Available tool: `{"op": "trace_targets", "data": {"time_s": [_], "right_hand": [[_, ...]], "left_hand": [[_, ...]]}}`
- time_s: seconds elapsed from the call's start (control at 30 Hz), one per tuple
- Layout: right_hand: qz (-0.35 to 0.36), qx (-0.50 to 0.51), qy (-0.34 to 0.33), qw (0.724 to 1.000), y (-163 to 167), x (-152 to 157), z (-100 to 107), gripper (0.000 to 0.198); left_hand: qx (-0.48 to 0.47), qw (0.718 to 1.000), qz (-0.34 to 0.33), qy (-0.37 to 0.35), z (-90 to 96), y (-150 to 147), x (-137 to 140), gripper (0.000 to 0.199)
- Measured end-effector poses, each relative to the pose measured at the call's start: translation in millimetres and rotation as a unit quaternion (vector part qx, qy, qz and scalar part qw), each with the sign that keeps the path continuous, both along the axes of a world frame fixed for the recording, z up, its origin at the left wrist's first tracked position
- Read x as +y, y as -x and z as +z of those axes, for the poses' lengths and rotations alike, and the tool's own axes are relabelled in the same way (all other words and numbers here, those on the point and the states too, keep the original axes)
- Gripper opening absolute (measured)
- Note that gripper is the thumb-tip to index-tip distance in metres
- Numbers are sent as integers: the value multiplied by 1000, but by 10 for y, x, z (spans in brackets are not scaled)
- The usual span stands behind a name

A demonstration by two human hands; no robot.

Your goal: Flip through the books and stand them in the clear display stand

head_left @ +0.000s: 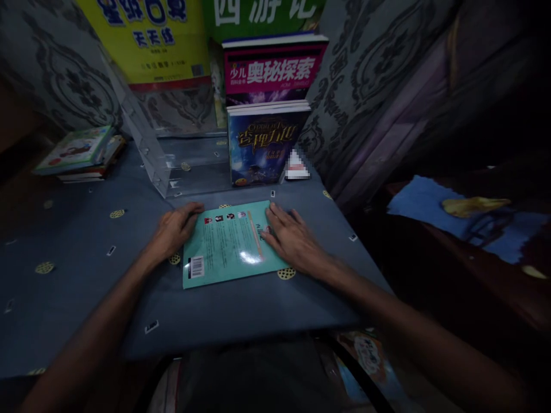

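Teal book (230, 244) lies flat, back cover up, barcode at its 7 o'clock corner, dead centre on the blue tablecloth (77, 275). My left hand (174, 229) rests on its 9 o'clock edge, my right hand (293, 238) lies palm-down over the 3 o'clock edge: hands apart, fingers loose, gripping nothing, just pinning it so it doesn't slide. Clear acrylic stand (150, 155) at 11 o'clock; upright books (267, 143) at 12, leaning on the wall; small book stack (81, 155) far out at 10
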State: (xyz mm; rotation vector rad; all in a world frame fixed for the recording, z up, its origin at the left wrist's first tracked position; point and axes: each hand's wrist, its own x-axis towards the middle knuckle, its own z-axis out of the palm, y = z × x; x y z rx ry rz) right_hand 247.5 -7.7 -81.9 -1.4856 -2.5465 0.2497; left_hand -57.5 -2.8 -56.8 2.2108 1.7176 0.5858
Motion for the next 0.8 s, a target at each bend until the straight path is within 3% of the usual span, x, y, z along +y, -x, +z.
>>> {"op": "trace_targets", "data": {"time_s": [0.2, 0.4, 0.5, 0.63, 0.8], "right_hand": [[2, 33, -10, 999, -30, -28, -65, 59], [67, 117, 84, 987, -35, 360, -29, 60], [83, 211, 116, 967, -91, 473, -60, 63], [50, 317, 163, 933, -133, 505, -87, 67], [47, 357, 186, 914, -126, 503, -72, 69]], "left_hand": [[66, 998, 0, -20, 60, -54, -66, 41], [174, 983, -40, -43, 9, -255, -88, 41], [173, 978, -103, -46, -46, -474, -6, 45], [157, 962, -222, -22, -64, -873, 41, 49], [139, 926, -350, -21, -57, -1280, -222, 50]]}}
